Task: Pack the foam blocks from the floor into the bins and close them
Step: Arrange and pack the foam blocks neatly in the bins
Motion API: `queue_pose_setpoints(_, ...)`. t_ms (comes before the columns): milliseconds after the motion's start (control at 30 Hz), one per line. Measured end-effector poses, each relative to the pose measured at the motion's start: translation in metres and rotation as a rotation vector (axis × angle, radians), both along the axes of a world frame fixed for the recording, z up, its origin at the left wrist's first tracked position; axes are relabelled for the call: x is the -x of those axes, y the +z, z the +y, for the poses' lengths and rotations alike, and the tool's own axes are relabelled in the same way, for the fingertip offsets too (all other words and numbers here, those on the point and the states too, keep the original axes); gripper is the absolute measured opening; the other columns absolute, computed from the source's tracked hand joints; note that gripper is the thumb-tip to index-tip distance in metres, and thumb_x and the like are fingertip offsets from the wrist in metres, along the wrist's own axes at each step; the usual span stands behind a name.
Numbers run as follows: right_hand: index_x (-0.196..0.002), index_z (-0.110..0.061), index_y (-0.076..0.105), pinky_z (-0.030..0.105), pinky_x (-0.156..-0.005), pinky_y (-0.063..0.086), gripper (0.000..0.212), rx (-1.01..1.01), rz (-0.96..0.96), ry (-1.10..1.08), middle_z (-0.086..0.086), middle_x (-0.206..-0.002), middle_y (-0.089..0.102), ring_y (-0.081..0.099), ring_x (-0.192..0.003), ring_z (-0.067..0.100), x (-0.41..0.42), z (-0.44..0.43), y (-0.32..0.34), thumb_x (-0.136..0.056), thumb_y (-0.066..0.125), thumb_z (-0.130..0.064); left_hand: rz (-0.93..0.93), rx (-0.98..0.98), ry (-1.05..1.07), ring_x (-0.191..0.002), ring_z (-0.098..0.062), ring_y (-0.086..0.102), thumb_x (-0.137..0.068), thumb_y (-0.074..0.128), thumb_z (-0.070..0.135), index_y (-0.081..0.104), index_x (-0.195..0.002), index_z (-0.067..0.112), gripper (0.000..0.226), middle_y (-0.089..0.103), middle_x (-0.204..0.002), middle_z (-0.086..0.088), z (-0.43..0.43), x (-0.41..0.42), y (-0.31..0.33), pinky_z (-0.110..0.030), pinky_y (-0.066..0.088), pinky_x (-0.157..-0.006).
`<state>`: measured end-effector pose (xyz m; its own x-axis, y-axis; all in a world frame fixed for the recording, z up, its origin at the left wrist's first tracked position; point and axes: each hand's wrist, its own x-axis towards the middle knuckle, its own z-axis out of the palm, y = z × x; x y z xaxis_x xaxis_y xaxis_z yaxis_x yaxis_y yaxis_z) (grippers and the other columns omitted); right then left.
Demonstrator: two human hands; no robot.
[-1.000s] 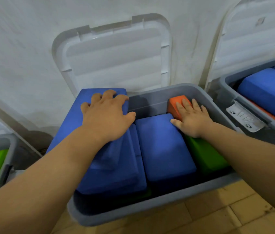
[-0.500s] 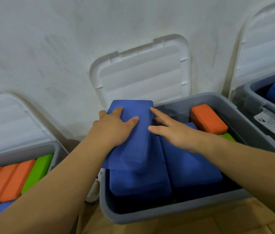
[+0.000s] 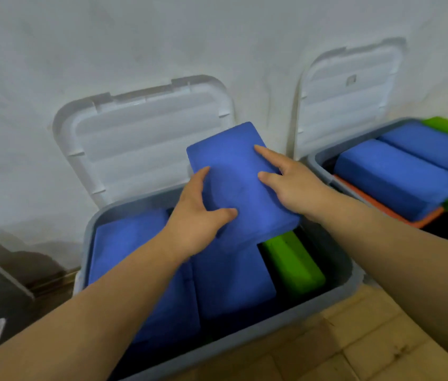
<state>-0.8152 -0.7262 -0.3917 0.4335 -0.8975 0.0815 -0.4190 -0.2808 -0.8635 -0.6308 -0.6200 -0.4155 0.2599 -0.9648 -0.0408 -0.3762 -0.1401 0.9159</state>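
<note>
Both your hands hold one blue rectangular foam block point(image 3: 240, 185), tilted above the middle grey plastic bin point(image 3: 245, 345). Your left hand point(image 3: 198, 226) grips its left edge, thumb on top. Your right hand point(image 3: 294, 185) clasps its right edge, thumb and forefinger on top. Inside the bin lie two more blue blocks point(image 3: 124, 243) and one green foam block point(image 3: 291, 262).
</note>
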Motion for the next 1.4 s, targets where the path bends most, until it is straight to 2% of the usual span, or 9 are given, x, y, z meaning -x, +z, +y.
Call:
queue_pose_setpoints(200,-0.158,-0.029,0.031,0.021,-0.111,0.022,0.067,0.081,0.226,-0.168,-0.005,-0.163,0.027,0.028,-0.148,0.013,0.06,-0.029,-0.002,-0.097,0.059,-0.032,0.001,0.029,-0.022,-0.127,-0.026,0.057,-0.074,0.076,0.026,0.033,-0.152,0.041,0.09,0.052,-0.145,-0.001,-0.05,0.063,0.0,-0.046,0.053,-0.101)
queue_pose_setpoints(367,-0.155,-0.031,0.035,0.034,-0.116,0.025,0.06,0.122,0.243,-0.361,-0.003,-0.166,0.012,0.022,-0.15,0.017,0.11,-0.063,-0.001,-0.099,0.053,-0.039,-0.035,0.14,0.014,-0.084,0.005,0.063,-0.088,0.073,0.021,0.051,-0.139,0.03,0.056,0.058,-0.105,0.017,-0.109,0.117,0.01,-0.013,0.054,-0.073)
queue_pose_setpoints(500,-0.154,-0.033,0.037,0.032,-0.12,0.019,0.056,0.116,0.494,-0.204,-0.004,-0.168,0.017,0.02,-0.152,0.014,0.14,-0.078,-0.018,-0.102,0.051,-0.045,-0.121,0.047,-0.076,-0.119,-0.017,0.058,-0.087,0.068,0.041,0.049,-0.143,0.03,0.06,0.052,-0.14,-0.002,-0.118,0.151,-0.02,-0.032,0.047,-0.104)
queue_pose_setpoints(700,-0.156,-0.034,0.034,0.037,-0.122,0.018,0.056,0.079,0.587,-0.137,-0.005,-0.169,0.011,0.019,-0.153,0.019,0.144,-0.082,-0.024,-0.103,0.045,-0.051,-0.155,0.018,-0.093,-0.127,-0.015,0.046,-0.098,0.059,0.046,0.043,-0.149,0.034,0.055,0.045,-0.144,0.0,-0.114,0.154,-0.042,-0.027,0.035,-0.107)
queue_pose_setpoints(1033,-0.152,-0.027,0.041,0.034,-0.12,0.025,0.065,0.343,0.4,0.019,0.001,-0.157,0.04,0.033,-0.146,0.021,0.048,-0.047,-0.011,-0.094,0.061,-0.049,-0.412,-0.005,0.095,-0.112,-0.02,0.058,-0.092,0.066,0.042,0.042,-0.149,0.035,0.063,0.045,-0.146,-0.003,-0.056,0.029,-0.004,-0.04,0.051,-0.095)
queue_pose_setpoints(1133,-0.151,-0.028,0.042,0.028,-0.115,0.03,0.066,0.266,0.355,0.082,-0.001,-0.155,0.041,0.04,-0.141,0.018,0.003,-0.022,-0.022,-0.091,0.064,-0.047,-0.521,-0.033,0.11,-0.099,-0.006,0.053,-0.095,0.063,0.038,0.039,-0.151,0.035,0.061,0.039,-0.148,0.0,-0.017,-0.026,0.0,-0.029,0.041,-0.091)
queue_pose_setpoints(1267,-0.153,-0.036,0.037,0.02,-0.099,0.039,0.07,0.143,0.314,0.21,-0.004,-0.146,0.051,0.055,-0.122,0.011,-0.054,0.019,-0.039,-0.091,0.066,-0.05,-0.739,-0.134,0.212,-0.132,-0.029,0.044,-0.092,0.063,0.045,0.043,-0.15,0.03,0.063,0.041,-0.146,-0.008,0.039,-0.098,0.0,-0.035,0.034,-0.112)
queue_pose_setpoints(1333,-0.153,-0.044,0.03,0.014,-0.075,0.042,0.075,0.026,0.309,0.29,-0.003,-0.141,0.052,0.057,-0.087,0.003,-0.083,0.04,-0.051,-0.089,0.068,-0.052,-0.807,-0.289,0.251,-0.129,-0.039,0.046,-0.09,0.057,0.058,0.043,-0.15,0.031,0.067,0.043,-0.142,-0.015,0.062,-0.129,-0.009,-0.044,0.036,-0.113)
queue_pose_setpoints(1400,-0.153,-0.049,0.023,0.019,-0.08,0.047,0.08,-0.069,0.312,0.372,-0.006,-0.147,0.045,0.059,-0.097,0.006,-0.11,0.061,-0.064,-0.087,0.068,-0.057,-0.729,-0.435,0.239,-0.116,-0.035,0.056,-0.091,0.056,0.062,0.04,-0.151,0.031,0.069,0.049,-0.134,-0.017,0.08,-0.15,-0.019,-0.04,0.044,-0.104)
